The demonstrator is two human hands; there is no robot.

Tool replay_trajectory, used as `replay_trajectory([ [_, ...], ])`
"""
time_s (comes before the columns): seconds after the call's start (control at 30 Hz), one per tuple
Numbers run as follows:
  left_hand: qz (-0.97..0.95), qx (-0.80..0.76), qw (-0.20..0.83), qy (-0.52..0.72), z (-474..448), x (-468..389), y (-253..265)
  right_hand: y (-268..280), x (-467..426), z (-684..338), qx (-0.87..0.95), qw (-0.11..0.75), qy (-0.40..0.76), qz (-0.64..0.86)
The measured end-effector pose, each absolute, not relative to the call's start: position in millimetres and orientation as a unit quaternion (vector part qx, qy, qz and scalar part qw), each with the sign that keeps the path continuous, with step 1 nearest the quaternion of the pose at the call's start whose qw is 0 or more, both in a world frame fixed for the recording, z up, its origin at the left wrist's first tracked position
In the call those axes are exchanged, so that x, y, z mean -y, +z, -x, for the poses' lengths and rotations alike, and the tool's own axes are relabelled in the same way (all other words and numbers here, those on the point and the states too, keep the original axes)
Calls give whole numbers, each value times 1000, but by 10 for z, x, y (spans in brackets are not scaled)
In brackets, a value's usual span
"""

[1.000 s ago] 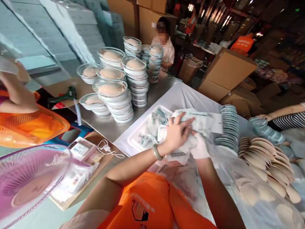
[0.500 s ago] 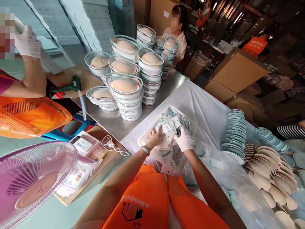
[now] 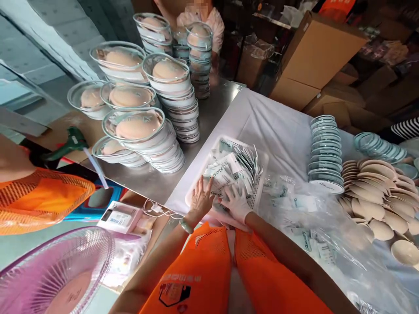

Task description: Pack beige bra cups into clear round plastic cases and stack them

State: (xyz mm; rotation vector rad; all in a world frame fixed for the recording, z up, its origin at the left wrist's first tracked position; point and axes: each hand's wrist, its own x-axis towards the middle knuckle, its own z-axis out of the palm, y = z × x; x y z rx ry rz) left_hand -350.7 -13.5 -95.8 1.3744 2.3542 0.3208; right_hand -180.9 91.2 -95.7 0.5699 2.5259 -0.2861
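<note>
A white plastic basket (image 3: 262, 174) on the cloth holds many small printed packets (image 3: 222, 172). Some stand in a row along its right side; the others lie loose and flat. Bare and with fingers spread, my left hand (image 3: 200, 198) is at the near left of the basket, fingertips by the packets. My right hand (image 3: 236, 201) wears a white glove and lies with fingers stretched over the packets at the near side. Neither hand holds anything that I can see.
Stacked clear-lidded containers (image 3: 140, 126) stand left on the metal table. A hot glue gun (image 3: 73, 139) lies beyond, near a co-worker's orange vest (image 3: 49, 196). Round lids (image 3: 325, 152), beige oval pieces (image 3: 376, 196) and a plastic bag (image 3: 327, 235) are right. A pink fan (image 3: 75, 261) stands near left.
My hands have drawn back toward me and let go of the packets they were handling; the fingers are now spread. The view has shifted, and the co-worker's raised gloved hand is out of sight.
</note>
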Motion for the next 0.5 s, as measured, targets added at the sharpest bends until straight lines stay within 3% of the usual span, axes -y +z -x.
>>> replay_trajectory([
  [0.17,-491,-849,104,166,3574,43,-855,-314,-916,1436,-917,14,-230,-327],
  [0.3,-581,-781,212,88,3538,-428,-851,118,-1030,1283,-885,-88,-257,-377],
  [0.4,-596,-768,230,52,3452,-566,-870,357,-1014,946,-869,-9,-323,-376],
  [0.5,-594,-777,142,155,3406,-99,-974,336,-916,277,-811,148,-400,-401],
])
